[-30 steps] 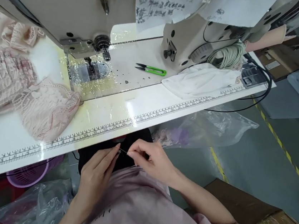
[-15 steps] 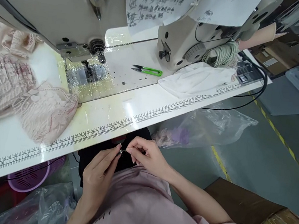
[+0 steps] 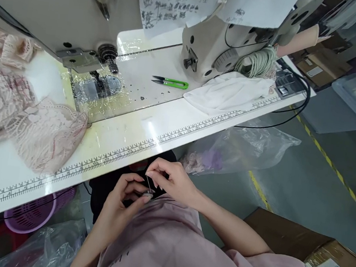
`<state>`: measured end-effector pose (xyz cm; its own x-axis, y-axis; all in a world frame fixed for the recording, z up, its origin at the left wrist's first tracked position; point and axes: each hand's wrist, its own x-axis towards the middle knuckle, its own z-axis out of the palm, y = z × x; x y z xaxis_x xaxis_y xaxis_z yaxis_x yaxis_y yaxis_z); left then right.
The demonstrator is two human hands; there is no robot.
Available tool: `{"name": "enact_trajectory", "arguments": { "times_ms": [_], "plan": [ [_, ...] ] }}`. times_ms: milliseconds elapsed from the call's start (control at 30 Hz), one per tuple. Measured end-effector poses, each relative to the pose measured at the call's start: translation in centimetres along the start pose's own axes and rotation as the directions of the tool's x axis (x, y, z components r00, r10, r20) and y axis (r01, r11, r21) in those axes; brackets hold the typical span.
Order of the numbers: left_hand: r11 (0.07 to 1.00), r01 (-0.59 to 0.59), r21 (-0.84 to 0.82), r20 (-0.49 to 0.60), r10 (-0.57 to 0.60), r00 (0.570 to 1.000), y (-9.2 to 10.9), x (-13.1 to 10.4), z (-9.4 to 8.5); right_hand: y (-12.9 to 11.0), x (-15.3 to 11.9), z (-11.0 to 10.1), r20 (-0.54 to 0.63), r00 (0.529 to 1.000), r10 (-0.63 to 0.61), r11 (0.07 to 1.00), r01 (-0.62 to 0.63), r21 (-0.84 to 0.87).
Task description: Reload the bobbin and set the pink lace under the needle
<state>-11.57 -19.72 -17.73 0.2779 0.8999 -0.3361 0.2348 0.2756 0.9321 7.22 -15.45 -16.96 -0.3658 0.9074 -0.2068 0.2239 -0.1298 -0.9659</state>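
Observation:
Below the table's front edge, my left hand [image 3: 121, 206] is closed on a small shiny metal bobbin case [image 3: 147, 193], partly covered by the fingers. A thin pale thread [image 3: 148, 183] rises from it, pulled straight. Its upper end is pinched between the thumb and forefinger of my right hand [image 3: 174, 181], just up and right of the left one. Both hands are over my lap. On the sewing machine [image 3: 47, 7] bed above lie green-handled thread snips [image 3: 174, 83].
Pale lace fabric [image 3: 47, 136] lies on the table's left, white cloth [image 3: 230, 92] and a coil of pale green cord [image 3: 256, 63] on the right. A printed ruler [image 3: 138, 146] follows the front edge. Below are a purple basket [image 3: 30, 217], plastic bag [image 3: 253, 148] and cardboard box [image 3: 288, 236].
My left hand has turned and lowered the bobbin case, its fingers now curled around it. My right hand has shifted slightly up and left, and a longer stretch of thread shows between the hands.

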Motion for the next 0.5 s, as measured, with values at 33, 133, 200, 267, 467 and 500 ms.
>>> {"name": "enact_trajectory", "arguments": {
  "times_ms": [33, 133, 200, 267, 467, 500],
  "plan": [
    [1.0, -0.022, -0.009, 0.053, 0.022, 0.998, 0.2, 0.0, 0.0, 0.2, 0.1, 0.0, 0.002, 1.0, 0.005, 1.0, -0.005, 0.015],
    [0.989, -0.143, 0.034, 0.144, 0.136, 0.98, 0.6, 0.0, -0.1, 0.9, 0.4, 0.1, 0.029, 0.999, 0.022, 0.997, -0.024, 0.067],
    [0.973, -0.215, 0.083, 0.127, 0.204, 0.971, 0.8, 0.0, -0.2, 1.5, 0.4, 0.3, 0.059, 0.998, 0.038, 0.994, -0.044, 0.105],
    [0.961, -0.249, 0.12, 0.084, 0.24, 0.967, 0.8, 0.0, -0.2, 2.0, 0.3, 0.5, 0.082, 0.995, 0.064, 0.984, -0.077, 0.163],
    [0.977, -0.191, 0.097, -0.04, 0.196, 0.98, 0.2, 0.0, -0.1, 3.1, -0.1, 0.6, 0.131, 0.983, 0.128, 0.944, -0.161, 0.289],
    [0.986, -0.16, 0.04, -0.042, 0.162, 0.986, 0.1, 0.1, -0.1, 3.2, -0.1, 0.6, 0.145, 0.98, 0.133, 0.937, -0.172, 0.304]
  ]
}}
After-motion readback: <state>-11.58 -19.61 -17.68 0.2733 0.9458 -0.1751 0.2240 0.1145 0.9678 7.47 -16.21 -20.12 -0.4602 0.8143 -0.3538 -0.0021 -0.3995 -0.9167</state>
